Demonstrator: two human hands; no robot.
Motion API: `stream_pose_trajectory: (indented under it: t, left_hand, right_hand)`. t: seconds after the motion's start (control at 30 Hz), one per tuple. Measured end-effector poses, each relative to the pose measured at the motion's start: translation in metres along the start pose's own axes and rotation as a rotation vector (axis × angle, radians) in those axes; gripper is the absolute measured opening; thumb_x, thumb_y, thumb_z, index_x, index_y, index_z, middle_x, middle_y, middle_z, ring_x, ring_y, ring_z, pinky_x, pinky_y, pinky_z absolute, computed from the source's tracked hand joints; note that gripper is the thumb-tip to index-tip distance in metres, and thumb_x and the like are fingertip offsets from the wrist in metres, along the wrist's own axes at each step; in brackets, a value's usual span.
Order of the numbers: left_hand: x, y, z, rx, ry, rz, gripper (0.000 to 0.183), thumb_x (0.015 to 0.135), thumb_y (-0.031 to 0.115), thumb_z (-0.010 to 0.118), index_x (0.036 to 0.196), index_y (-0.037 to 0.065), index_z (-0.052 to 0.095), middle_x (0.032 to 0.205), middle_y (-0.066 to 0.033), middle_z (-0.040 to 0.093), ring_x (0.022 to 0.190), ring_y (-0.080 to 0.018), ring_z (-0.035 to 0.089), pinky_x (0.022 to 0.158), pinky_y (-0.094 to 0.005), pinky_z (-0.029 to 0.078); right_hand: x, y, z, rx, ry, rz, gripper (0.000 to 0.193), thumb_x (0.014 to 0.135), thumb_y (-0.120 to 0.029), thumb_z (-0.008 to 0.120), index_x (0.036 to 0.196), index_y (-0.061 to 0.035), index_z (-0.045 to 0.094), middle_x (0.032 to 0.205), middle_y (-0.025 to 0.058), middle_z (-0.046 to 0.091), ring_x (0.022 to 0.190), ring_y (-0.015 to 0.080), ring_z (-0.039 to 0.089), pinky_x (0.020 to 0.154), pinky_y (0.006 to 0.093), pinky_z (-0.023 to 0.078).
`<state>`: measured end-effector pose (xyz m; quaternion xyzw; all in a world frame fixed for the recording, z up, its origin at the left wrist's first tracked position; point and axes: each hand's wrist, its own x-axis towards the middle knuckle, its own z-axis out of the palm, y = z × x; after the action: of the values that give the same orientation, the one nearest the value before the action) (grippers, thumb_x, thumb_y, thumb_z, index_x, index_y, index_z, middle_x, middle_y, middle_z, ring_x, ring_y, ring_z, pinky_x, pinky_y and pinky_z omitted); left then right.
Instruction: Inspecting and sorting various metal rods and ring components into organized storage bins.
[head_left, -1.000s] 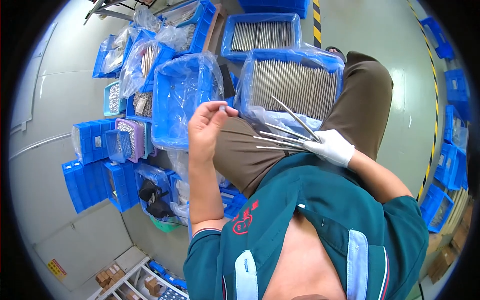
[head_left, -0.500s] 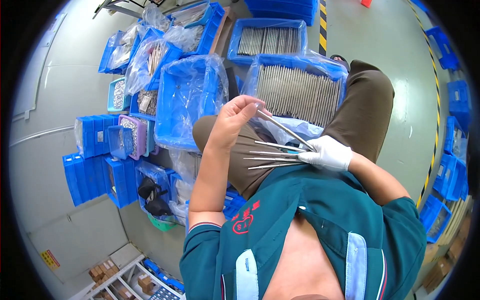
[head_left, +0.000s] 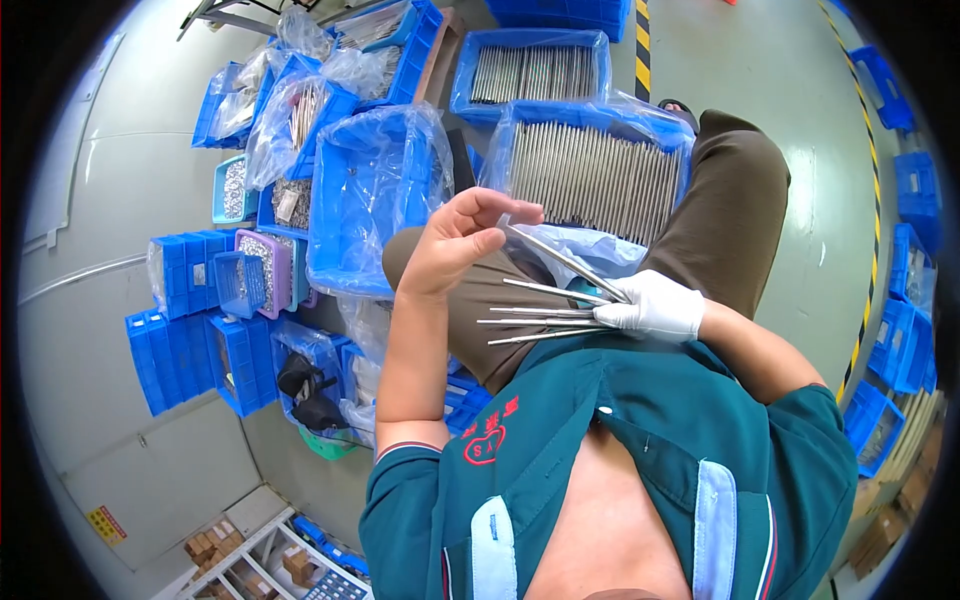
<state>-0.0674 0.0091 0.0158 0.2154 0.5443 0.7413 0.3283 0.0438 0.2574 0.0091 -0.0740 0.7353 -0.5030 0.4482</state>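
My right hand (head_left: 655,307), in a white glove, is closed around several thin metal rods (head_left: 545,312). They fan out to the left above my lap, and the uppermost one slants up toward my other hand. My left hand (head_left: 462,240) is bare and raised over my knee. Its fingers stretch to the right with the thumb apart from them, beside the upper end of that slanting rod. A small pale bit shows at the rod's end; I cannot make out what it is. Beyond my hands, a plastic-lined blue bin (head_left: 690,170) holds rows of similar rods (head_left: 595,180).
A second bin of rods (head_left: 530,75) stands farther off. To the left is a blue bin lined with clear plastic (head_left: 365,200), with more bins and a purple basket (head_left: 262,270) of small metal parts. Stacked blue bins (head_left: 185,270) stand far left. Striped tape (head_left: 643,50) marks the floor.
My left thumb and fingers have spread from a pinch at the slanting rod's end, and that hand has shifted slightly left. The lower rods in my right hand have shifted left and fanned differently.
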Motion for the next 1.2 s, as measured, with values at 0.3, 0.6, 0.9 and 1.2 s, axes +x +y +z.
stream_pose_trajectory:
  t: [0.3, 0.6, 0.9, 1.2]
  left_hand:
    - [-0.002, -0.003, 0.003, 0.005, -0.028, -0.140, 0.027, 0.083, 0.010, 0.064, 0.107, -0.001, 0.056, 0.104, -0.0137, 0.063, 0.094, -0.0184, 0.062, 0.084, -0.0290, 0.049]
    - [0.005, -0.019, -0.025, -0.388, 0.499, 0.041, 0.023, 0.094, 0.025, 0.047, 0.101, 0.005, 0.055, 0.095, -0.0178, 0.065, 0.089, -0.0282, 0.063, 0.079, -0.0403, 0.051]
    - [0.043, -0.053, -0.014, -0.735, 0.267, 0.049, 0.034, 0.092, 0.037, 0.049, 0.103, 0.005, 0.053, 0.093, -0.0136, 0.064, 0.067, -0.0217, 0.065, 0.059, -0.0317, 0.055]
    - [0.106, -0.030, -0.095, -0.150, 0.475, 0.060, 0.020, 0.092, 0.023, 0.054, 0.100, 0.004, 0.055, 0.090, -0.0114, 0.065, 0.087, -0.0178, 0.061, 0.080, -0.0306, 0.046]
  right_hand:
    - [0.007, 0.000, 0.002, -0.080, 0.072, -0.109, 0.046, 0.089, -0.045, 0.051, 0.094, -0.0009, 0.061, 0.074, 0.0127, 0.060, 0.068, 0.0205, 0.056, 0.067, 0.0336, 0.044]
    - [0.008, 0.012, -0.004, 0.707, -0.038, -0.118, 0.040, 0.083, -0.047, 0.061, 0.082, -0.0082, 0.053, 0.052, -0.0004, 0.044, 0.037, 0.0078, 0.035, 0.035, 0.0230, 0.026]
    - [0.048, 0.026, 0.002, 1.036, -0.321, 0.121, 0.028, 0.086, -0.032, 0.062, 0.094, -0.0057, 0.053, 0.063, 0.0016, 0.052, 0.045, 0.0088, 0.046, 0.038, 0.0226, 0.036]
    - [0.095, -0.009, -0.072, 1.097, -0.311, 0.136, 0.022, 0.084, -0.025, 0.065, 0.088, -0.0090, 0.050, 0.058, -0.0031, 0.041, 0.043, 0.0056, 0.034, 0.037, 0.0200, 0.024]
